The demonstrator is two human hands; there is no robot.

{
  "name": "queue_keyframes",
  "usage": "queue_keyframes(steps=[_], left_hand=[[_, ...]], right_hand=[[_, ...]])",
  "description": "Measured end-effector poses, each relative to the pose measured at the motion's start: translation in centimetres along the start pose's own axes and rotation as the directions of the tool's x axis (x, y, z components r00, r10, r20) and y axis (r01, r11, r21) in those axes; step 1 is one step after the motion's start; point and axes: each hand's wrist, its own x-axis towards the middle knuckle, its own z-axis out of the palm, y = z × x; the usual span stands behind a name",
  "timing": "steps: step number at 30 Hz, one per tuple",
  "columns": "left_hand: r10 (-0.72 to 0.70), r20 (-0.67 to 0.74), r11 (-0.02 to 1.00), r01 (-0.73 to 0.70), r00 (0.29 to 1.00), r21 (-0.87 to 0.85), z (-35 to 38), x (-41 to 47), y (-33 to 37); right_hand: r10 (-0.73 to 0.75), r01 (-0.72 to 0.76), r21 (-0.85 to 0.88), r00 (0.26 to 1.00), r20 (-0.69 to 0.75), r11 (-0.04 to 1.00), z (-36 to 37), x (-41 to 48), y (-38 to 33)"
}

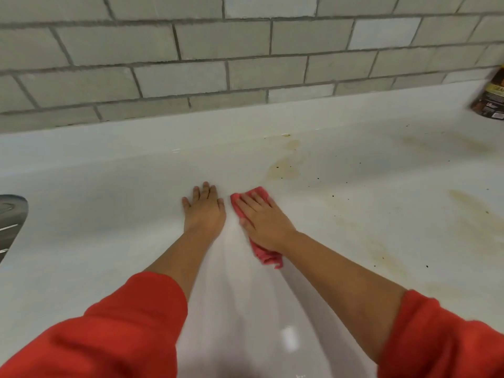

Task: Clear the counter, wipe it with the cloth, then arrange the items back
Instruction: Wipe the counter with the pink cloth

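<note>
On counter (354, 148) | left hand (204, 211) flat, fingers straight | right hand (263, 216) flat, pressing cloth (266, 253)

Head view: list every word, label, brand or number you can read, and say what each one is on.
Can, at the right edge by the wall: dark label with a yellow band and pale print, too blurred and cut off by the frame to read.
Cloth: no text.
Counter: no text, only stains and specks.
Tiles: no text.
Nothing in this view can be read.
</note>
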Motion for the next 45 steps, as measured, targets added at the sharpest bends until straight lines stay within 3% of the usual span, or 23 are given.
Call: queue_keyframes(steps=[4, 9, 12, 15, 18, 20, 22, 26, 29, 32, 35, 39, 45], left_hand=[[0.004, 0.015, 1.0, -0.004, 1.0, 0.019, 0.0, -0.1, -0.1], [-0.004, 0.021, 0.999, 0.003, 1.0, 0.037, 0.1, -0.1, 0.1], [-0.012, 0.033, 0.999, 0.011, 0.999, 0.04, 0.1, 0.0, 0.2], [-0.016, 0.035, 1.0, 0.015, 0.999, 0.025, 0.1, 0.1, 0.1], [-0.017, 0.042, 1.0, 0.017, 0.999, 0.004, 0.1, 0.1, 0.1], [-0.016, 0.04, 1.0, 0.016, 0.999, 0.003, 0.0, 0.0, 0.1], [-0.012, 0.038, 1.0, 0.012, 0.999, 0.01, 0.0, -0.1, 0.0], [-0.006, 0.041, 1.0, 0.004, 0.999, 0.029, 0.1, -0.1, 0.1], [-0.009, 0.043, 0.999, 0.007, 0.999, 0.037, 0.2, 0.0, 0.0], [-0.016, 0.044, 0.999, 0.014, 0.999, 0.036, 0.2, 0.1, 0.1], [-0.021, 0.041, 0.999, 0.02, 0.999, 0.031, 0.3, 0.2, 0.2], [-0.018, 0.027, 1.0, 0.017, 0.999, 0.019, 0.2, 0.1, 0.2], [-0.017, 0.035, 1.0, 0.017, 0.999, 0.016, 0.2, 0.0, 0.0]], right_hand=[[-0.075, 0.076, 0.035, 0.997, -0.018, 0.997, -0.2, -3.9, 4.0], [0.265, -0.266, -0.03, 0.964, -0.025, 0.963, -0.7, 0.1, 9.2], [0.333, -0.333, -0.012, 0.943, 0.01, 0.943, -0.7, 3.5, 7.6], [0.245, -0.245, -0.007, 0.969, 0.043, 0.97, -0.6, 5.1, 4.9], [0.035, -0.034, -0.05, 0.999, 0.011, 0.998, -0.3, 2.7, 2.4], [-0.104, 0.104, -0.008, 0.995, 0.011, 0.995, -0.1, -0.3, 2.4], [-0.142, 0.141, 0.027, 0.99, 0.021, 0.99, -0.1, -2.5, 3.9], [0.101, -0.101, 0.002, 0.995, -0.022, 0.995, -0.7, -1.4, 8.6], [0.331, -0.331, 0.01, 0.944, -0.005, 0.944, -1.1, 2.5, 9.9], [0.41, -0.41, 0.001, 0.912, 0.005, 0.912, -1.0, 6.3, 9.0], [0.34, -0.34, 0.024, 0.94, 0.004, 0.94, -0.8, 8.4, 6.8], [0.098, -0.099, 0.003, 0.993, 0.058, 0.995, -0.6, 7.8, 3.3], [-0.216, 0.216, 0.021, 0.976, 0.015, 0.976, -0.4, 0.1, 5.2]])
